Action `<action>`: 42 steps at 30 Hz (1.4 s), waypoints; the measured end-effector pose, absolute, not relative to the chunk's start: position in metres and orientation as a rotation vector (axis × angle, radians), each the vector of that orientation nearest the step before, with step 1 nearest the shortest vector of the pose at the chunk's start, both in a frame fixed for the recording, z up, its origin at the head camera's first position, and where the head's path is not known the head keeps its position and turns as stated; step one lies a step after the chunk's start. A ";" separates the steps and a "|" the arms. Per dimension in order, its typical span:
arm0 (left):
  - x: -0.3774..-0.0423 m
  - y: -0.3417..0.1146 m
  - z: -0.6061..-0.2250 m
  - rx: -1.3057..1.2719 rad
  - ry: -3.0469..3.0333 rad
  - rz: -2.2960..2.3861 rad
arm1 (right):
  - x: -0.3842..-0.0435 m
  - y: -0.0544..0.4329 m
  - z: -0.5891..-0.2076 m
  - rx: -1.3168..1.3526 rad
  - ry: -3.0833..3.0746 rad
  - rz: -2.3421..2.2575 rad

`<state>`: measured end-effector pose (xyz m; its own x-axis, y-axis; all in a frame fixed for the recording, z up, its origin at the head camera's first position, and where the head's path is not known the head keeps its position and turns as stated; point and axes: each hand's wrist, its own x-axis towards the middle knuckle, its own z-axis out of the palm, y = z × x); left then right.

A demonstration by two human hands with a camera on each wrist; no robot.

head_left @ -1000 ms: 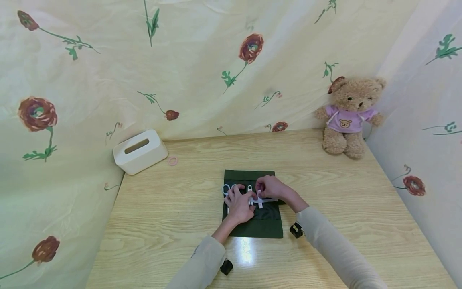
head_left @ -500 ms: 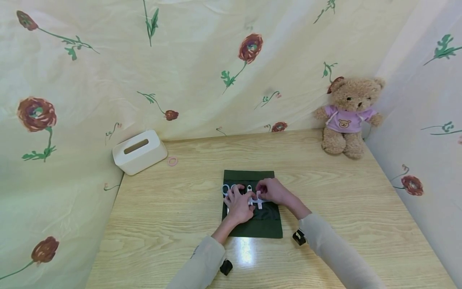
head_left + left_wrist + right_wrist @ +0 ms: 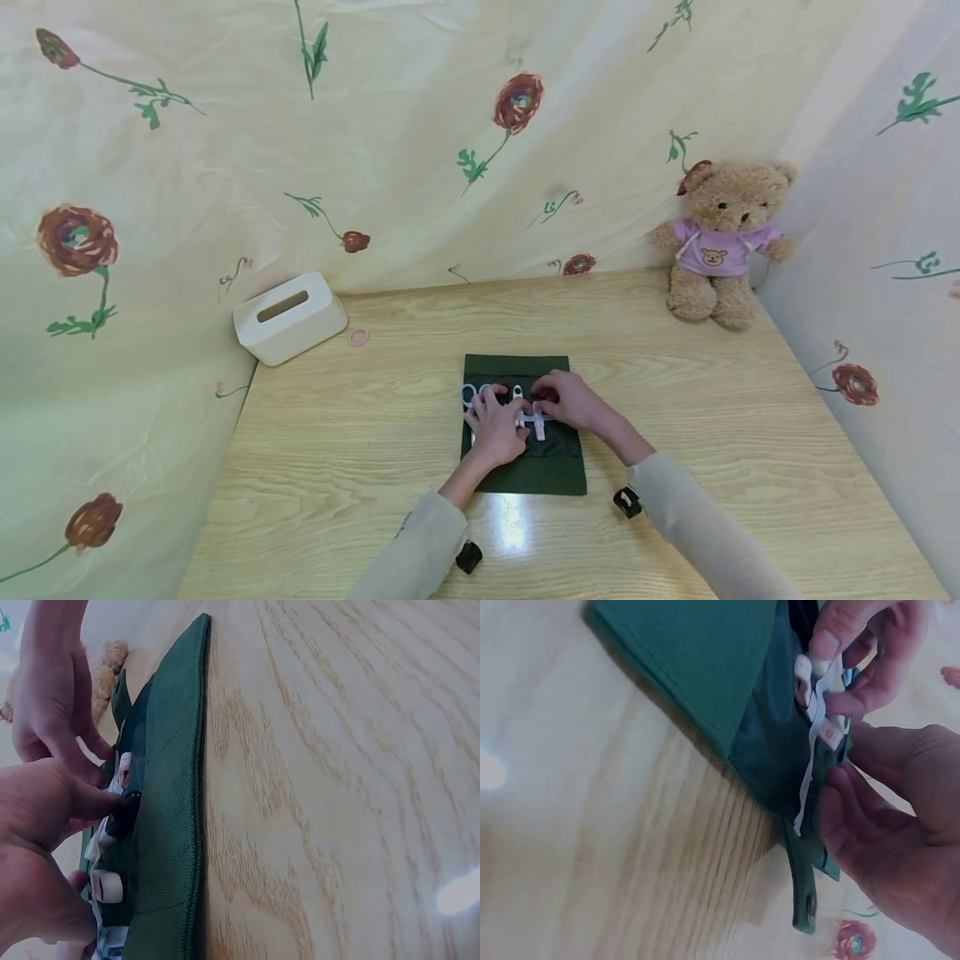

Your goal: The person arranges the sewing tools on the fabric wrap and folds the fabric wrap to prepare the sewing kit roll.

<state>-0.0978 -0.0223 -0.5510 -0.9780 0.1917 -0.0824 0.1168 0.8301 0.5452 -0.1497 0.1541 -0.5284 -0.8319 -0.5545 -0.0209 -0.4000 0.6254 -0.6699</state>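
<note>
An unfolded dark green sewing-kit case lies on the table under both hands. A white elastic band crosses its black inner lining. My left hand lies over the case's middle, its thumb and a finger pinching the band beside a white piece with a dark oval. Just right of it, a folded pale pink tape measure passes under the band. My right hand has its fingertips at the tape's upper end, pinching it. Scissors with pale blue handles sit at the case's left, blades mostly hidden by my left hand.
A white tissue box stands at the back left, with a pink ring beside it. A teddy bear in a purple top sits at the back right. The case's closing strap sticks out over the table.
The tape measure has slid a little toward me under the band. My right hand has come slightly down with it, its forearm shifting right. The left hand has stayed in place.
</note>
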 end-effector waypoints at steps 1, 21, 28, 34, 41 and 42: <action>-0.097 -0.022 -0.550 0.258 2.880 0.856 | -0.145 0.156 -0.527 -0.787 2.656 -1.000; -0.177 -0.022 -0.523 0.868 2.713 0.323 | -0.017 0.132 -0.532 -1.320 2.726 -0.560; -0.183 -0.027 -0.522 0.834 2.620 0.195 | -0.013 0.139 -0.534 -1.334 2.816 -0.349; -0.180 -0.040 -0.521 0.790 2.647 0.104 | -0.013 0.140 -0.531 -1.269 2.854 -0.297; -0.171 -0.060 -0.525 0.743 2.716 0.144 | -0.012 0.141 -0.527 -1.086 2.952 -0.274; -0.169 -0.064 -0.526 0.735 2.725 0.158 | -0.013 0.142 -0.526 -1.036 2.951 -0.274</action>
<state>-0.1688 -0.0637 -0.5256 -0.8188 0.5065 -0.2701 0.4718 0.8619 0.1858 -0.0128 0.1418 -0.5259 -0.7824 -0.6203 0.0558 -0.6200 0.7672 -0.1645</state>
